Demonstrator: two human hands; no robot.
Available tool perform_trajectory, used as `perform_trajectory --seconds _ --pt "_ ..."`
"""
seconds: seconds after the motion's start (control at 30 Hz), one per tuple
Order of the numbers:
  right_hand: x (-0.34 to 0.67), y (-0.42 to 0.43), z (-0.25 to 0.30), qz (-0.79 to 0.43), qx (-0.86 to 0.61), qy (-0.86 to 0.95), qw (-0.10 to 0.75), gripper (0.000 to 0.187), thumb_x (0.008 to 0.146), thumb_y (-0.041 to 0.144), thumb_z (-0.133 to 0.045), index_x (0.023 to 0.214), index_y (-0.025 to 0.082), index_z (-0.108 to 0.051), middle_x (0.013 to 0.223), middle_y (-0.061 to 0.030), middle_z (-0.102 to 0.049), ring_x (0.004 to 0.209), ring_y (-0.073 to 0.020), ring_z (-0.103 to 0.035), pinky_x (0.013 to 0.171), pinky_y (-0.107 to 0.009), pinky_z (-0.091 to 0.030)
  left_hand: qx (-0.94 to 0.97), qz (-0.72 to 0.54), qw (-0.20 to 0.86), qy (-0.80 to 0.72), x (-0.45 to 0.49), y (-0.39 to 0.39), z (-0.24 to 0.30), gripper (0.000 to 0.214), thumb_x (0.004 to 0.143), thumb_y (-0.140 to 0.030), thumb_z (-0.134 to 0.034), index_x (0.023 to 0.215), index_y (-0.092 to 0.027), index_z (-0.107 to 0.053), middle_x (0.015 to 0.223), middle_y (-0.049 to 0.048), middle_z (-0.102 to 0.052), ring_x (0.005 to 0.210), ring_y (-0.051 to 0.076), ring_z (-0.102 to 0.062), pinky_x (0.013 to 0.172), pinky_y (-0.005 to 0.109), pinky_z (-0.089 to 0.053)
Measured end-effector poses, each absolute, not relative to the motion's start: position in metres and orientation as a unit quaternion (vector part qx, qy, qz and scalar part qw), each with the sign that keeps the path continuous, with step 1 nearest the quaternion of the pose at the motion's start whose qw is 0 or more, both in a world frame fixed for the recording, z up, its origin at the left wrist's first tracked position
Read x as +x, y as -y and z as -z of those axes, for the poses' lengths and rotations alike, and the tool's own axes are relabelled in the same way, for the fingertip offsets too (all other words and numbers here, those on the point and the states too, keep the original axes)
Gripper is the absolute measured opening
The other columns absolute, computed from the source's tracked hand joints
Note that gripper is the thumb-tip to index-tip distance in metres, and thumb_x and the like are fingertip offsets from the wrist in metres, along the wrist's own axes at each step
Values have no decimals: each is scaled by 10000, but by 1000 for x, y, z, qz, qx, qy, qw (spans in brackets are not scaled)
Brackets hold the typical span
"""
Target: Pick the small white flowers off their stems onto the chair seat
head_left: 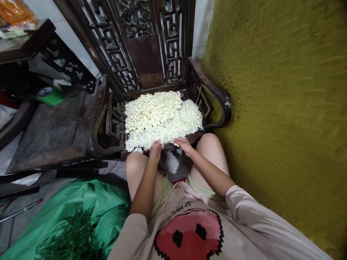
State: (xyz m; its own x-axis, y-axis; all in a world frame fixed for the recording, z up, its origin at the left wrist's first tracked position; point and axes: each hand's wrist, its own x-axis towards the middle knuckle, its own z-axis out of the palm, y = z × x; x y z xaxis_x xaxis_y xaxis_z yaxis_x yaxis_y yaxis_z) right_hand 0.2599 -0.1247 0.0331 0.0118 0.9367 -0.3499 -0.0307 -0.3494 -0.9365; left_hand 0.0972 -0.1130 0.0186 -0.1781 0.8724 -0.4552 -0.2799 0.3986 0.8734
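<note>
White blossoms point(162, 115) lie loose in a broad, thick layer over most of the dark wooden seat point(194, 137) of a carved chair, creamier toward the back edge, whiter along the front edge and at the right side, where the heap reaches nearly to the armrest point(226, 104). Dark wood shows at the back right corner and along the front right edge. Both hands are at the middle of the front edge, a small gap between them. The left hand point(155, 150) has its fingers curled beside the nearest blossoms; whether they pinch one I cannot tell. The right hand point(183, 144) has its fingers reaching inward with small white bits at the tips, though how firmly these are held is unclear. Behind the seat rises an openwork backrest point(146, 57). To the left stands another wooden seat point(54, 126) bearing a bright green object point(51, 96); nearer, leafy green stems point(74, 234) lie on a green sheet point(89, 195). A yellow textured surface point(284, 126) fills the right side.
</note>
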Motion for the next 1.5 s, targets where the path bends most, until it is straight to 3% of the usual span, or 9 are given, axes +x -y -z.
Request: perform_trajectory --seconds 0.23,0.33,0.43,0.57,0.73,1.0,1.17,1.4,1.5 --pt "262 123 -26 -582 -609 355 406 252 573 390 -635 646 148 -647 653 -24 -630 679 -145 -532 672 -261 -378 159 -584 526 -597 76 103 -14 504 724 -360 -579 1189 -255 -415 1108 72 -553 926 116 -575 738 219 -445" --pt "258 125 -27 -596 -596 368 393 241 566 376 -644 649 150 -654 634 -15 -627 659 -134 -526 665 -252 -375 206 -534 532 -624 88 112 -14 469 660 -329 -623 1103 -216 -517 1058 70 -581 857 127 -585 709 235 -441" --pt "257 127 -30 -611 -584 387 368 265 582 395 -636 682 151 -667 635 -12 -627 619 -122 -509 611 -240 -364 330 -439 559 -621 103 123 -17 331 604 -335 -659 883 -161 -628 848 59 -631 749 138 -577 683 257 -430" --pt "257 128 -30 -624 -567 409 349 283 603 412 -623 706 153 -674 628 -7 -620 567 -106 -480 546 -224 -337 389 -383 580 -605 112 130 -18 254 589 -353 -659 753 -160 -641 666 21 -616 638 134 -547 648 273 -420" --pt "258 129 -29 -620 -567 421 343 295 606 425 -621 699 149 -673 625 -9 -616 550 -101 -463 518 -218 -321 371 -389 586 -606 113 128 -16 233 571 -351 -658 688 -160 -591 647 8 -610 613 128 -552 614 261 -416" --pt "258 127 -30 -634 -555 414 345 272 609 399 -625 717 154 -672 620 -1 -613 546 -94 -460 538 -217 -326 324 -419 631 -568 116 129 -15 403 561 -332 -672 912 -159 -577 682 -3 -587 571 86 -524 558 215 -388" --pt "257 128 -28 -617 -597 378 346 322 581 426 -638 738 146 -668 631 -10 -614 547 -102 -452 529 -224 -316 262 -531 533 -605 103 120 -7 420 611 -334 -641 979 -155 -547 700 -10 -538 545 57 -490 589 216 -411" --pt "258 128 -26 -592 -633 353 353 345 563 456 -637 682 132 -645 507 34 -497 496 -79 -362 490 -219 -272 205 -600 447 -630 73 95 -15 666 685 -310 -642 1267 -285 -320 1149 94 -492 925 136 -551 722 235 -453" --pt "258 128 -25 -595 -640 344 343 350 561 449 -636 687 123 -647 466 50 -446 468 -71 -324 475 -220 -250 311 -553 393 -666 83 102 -15 635 662 -345 -660 1233 -254 -397 1198 101 -449 964 150 -517 748 240 -439"
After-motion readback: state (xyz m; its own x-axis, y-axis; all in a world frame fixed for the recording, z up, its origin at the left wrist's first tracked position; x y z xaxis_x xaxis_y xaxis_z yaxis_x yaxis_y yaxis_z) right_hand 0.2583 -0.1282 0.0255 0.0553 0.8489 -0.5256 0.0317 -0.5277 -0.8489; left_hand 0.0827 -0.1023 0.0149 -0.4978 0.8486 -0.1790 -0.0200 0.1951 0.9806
